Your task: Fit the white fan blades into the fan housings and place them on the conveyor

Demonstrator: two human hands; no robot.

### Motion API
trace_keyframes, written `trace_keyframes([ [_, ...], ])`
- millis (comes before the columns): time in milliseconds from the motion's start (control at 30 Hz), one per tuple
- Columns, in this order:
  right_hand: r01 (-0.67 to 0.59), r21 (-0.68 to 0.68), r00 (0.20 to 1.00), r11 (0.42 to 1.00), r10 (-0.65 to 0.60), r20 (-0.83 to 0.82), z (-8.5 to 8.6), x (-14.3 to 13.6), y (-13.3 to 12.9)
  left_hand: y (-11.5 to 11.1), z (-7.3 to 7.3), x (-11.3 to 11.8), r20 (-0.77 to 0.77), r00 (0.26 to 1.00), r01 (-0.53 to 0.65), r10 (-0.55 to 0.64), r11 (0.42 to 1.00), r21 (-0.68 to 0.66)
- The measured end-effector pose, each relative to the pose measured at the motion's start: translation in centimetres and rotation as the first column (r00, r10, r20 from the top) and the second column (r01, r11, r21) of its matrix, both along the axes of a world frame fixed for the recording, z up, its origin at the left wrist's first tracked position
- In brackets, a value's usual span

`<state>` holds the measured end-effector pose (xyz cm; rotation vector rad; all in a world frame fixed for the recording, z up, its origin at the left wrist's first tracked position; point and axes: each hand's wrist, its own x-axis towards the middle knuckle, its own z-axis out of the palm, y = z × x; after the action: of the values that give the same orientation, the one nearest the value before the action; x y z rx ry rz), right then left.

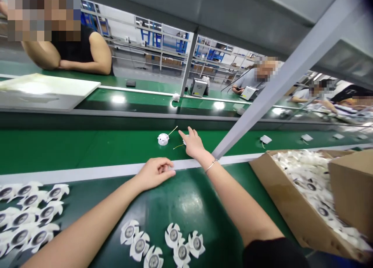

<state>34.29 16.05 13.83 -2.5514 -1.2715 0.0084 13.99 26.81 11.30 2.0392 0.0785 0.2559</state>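
My right hand (194,143) reaches over the green conveyor belt, its fingers stretched and spread. Under its fingers sits a round white motor housing (184,142) with a thin yellow wire, mostly hidden by the hand; I cannot tell whether they touch firmly. Just left of it, another white motor housing (163,139) stands on the belt, its wire sticking up to the right. My left hand (155,172) rests by the belt's pale edge rail, fingers loosely bent, thumb apart, nothing held. Several white fan blades (140,245) lie on the green table below my hands.
More white fan blades (30,200) are grouped at left. A cardboard box (285,205) full of white parts stands at right. A slanting grey post (259,104) rises beside my right forearm. Further white parts (265,139) sit along the belt. Co-workers sit across the line.
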Motion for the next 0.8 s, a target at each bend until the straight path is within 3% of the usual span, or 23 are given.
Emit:
trace_keyframes([
  [67, -0.054, -0.031, 0.998, 0.998, 0.054, -0.018, -0.5, 0.4, 0.0, -1.2, 1.1, -0.6, -0.050, 0.971, 0.237, -0.235, 0.971, 0.023],
  [167, -0.099, 0.010, 0.995, 0.995, 0.099, -0.032, -0.4, -0.6, -1.0, -3.4, 2.4, -1.8, -0.125, 0.816, 0.573, -0.564, 0.818, 0.049],
  [267, -0.120, 0.115, 0.991, 0.986, 0.126, -0.048, 0.5, -3.0, -3.9, -5.1, 2.9, -2.7, -0.214, 0.728, 0.683, -0.651, 0.717, 0.141],
  [400, -0.105, 0.284, 0.981, 0.953, 0.146, -0.126, 1.5, -7.0, -9.6, -5.9, 2.8, -2.9, -0.297, 0.731, 0.678, -0.614, 0.705, 0.209],
  [567, 0.053, 0.553, 0.922, 0.831, 0.172, -0.347, 0.4, -11.1, -15.8, -4.8, 2.1, -1.8, -0.267, 0.821, 0.545, -0.504, 0.832, 0.106],
  [667, 0.063, 0.577, 0.925, 0.814, 0.170, -0.341, -0.6, -12.5, -17.5, -4.0, 1.4, -1.3, -0.251, 0.869, 0.440, -0.427, 0.898, -0.006],
  [800, -0.076, 0.578, 0.931, 0.812, 0.265, -0.250, -1.2, -13.7, -17.2, -3.1, 0.6, -0.6, -0.262, 0.922, 0.204, -0.285, 0.933, -0.298],
])
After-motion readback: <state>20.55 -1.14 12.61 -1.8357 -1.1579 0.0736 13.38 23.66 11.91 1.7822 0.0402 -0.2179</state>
